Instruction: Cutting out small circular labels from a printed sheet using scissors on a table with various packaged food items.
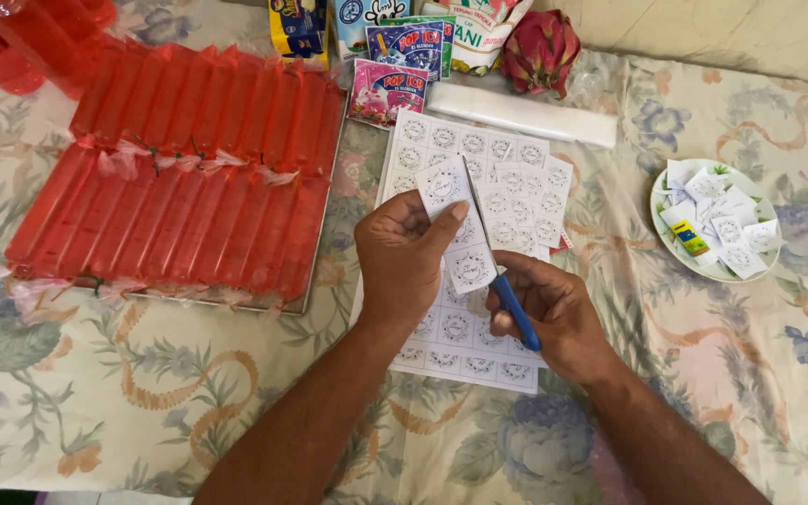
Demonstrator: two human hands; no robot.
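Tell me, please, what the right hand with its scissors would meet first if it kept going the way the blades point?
Probably the paper strip held by the left hand; the right hand points its scissors along it, though depth is unclear.

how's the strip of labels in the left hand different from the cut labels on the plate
The strip is a long uncut row of labels pinched in the left hand, meeting blue-handled scissors in the right hand. The cut labels are single squares, heaped loose on the plate. Both are white with round prints.

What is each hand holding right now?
Left hand: closed on a strip of labels.
Right hand: closed on blue-handled scissors.
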